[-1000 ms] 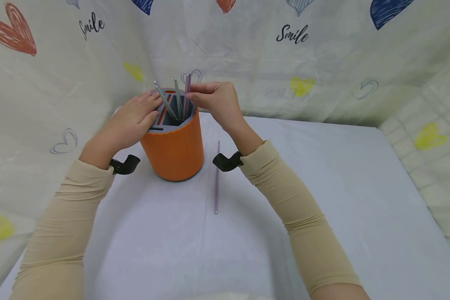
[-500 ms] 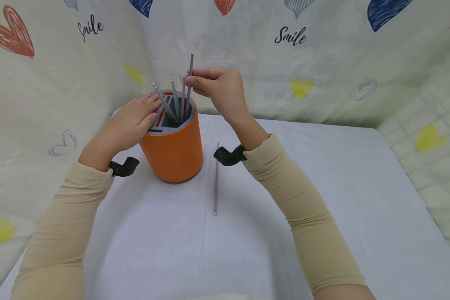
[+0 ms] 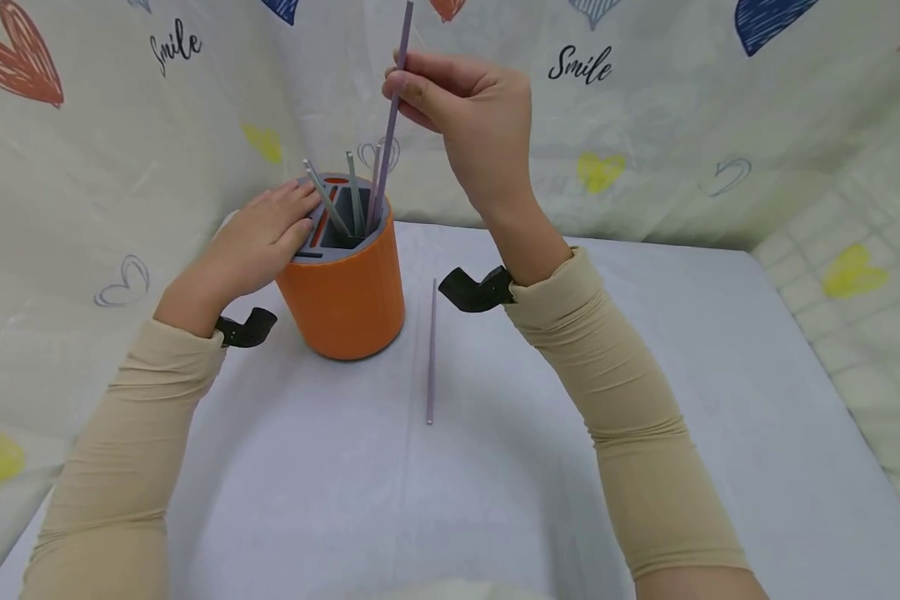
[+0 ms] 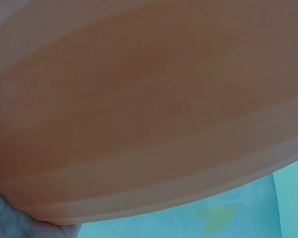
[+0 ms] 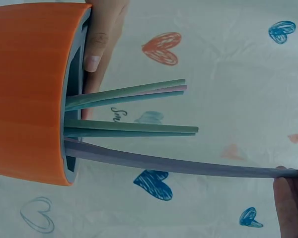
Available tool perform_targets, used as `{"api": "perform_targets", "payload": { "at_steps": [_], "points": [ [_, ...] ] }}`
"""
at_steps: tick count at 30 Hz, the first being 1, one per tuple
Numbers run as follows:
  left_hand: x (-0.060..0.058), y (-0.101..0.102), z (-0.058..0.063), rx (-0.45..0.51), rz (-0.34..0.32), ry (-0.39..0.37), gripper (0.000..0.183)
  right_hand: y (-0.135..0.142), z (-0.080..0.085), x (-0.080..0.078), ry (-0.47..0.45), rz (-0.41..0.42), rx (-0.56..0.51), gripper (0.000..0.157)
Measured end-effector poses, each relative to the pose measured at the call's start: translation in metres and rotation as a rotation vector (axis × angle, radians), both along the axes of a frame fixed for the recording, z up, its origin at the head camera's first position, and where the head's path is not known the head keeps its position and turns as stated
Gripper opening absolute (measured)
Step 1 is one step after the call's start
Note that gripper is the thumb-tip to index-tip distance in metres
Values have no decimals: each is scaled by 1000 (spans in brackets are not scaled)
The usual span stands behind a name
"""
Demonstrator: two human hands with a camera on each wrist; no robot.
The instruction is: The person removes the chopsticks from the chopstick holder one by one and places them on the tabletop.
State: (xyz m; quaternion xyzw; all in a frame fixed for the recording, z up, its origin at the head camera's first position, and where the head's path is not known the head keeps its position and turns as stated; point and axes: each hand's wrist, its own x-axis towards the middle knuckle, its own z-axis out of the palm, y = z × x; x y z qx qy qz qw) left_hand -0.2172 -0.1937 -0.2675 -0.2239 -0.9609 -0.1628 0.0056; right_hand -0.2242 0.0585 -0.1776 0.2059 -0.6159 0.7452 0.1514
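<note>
My right hand [image 3: 480,117] pinches a thin purple stick [image 3: 393,129] between thumb and fingers, high above an orange round holder [image 3: 348,308]. In the right wrist view the stick's lower end is still inside the holder's rim. My left hand [image 3: 251,237] rests flat across the holder's grey slotted top [image 3: 322,254], at its left side. Several pale green and pinkish sticks [image 5: 134,127] lean in the large compartment. The holder's orange wall [image 4: 154,109] fills most of the left wrist view.
One more purple stick [image 3: 431,358] lies lengthwise on the white table [image 3: 570,467], right of the holder. A pale cloth backdrop [image 3: 495,175] with printed hearts hangs close behind the holder and along both sides.
My right hand has risen and moved slightly right, drawing the purple stick upward out of the compartment. The left hand has stayed in place on the holder's top.
</note>
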Motion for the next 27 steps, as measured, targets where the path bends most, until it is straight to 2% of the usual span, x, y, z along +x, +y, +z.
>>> {"api": "perform_targets", "payload": {
  "at_steps": [6, 13, 21, 27],
  "points": [
    [0, -2, 5, -9, -3, 3, 54, 8, 8, 7, 93, -16, -67, 23],
    [2, -1, 4, -3, -1, 1, 54, 19, 16, 14, 53, -18, -131, 20],
    [2, 1, 3, -3, 4, 9, 54, 45, 26, 14, 18, -49, -224, 18],
    [2, 1, 2, -5, 2, 7, 54, 66, 20, 10, -2, -63, -225, 18]
  ]
}}
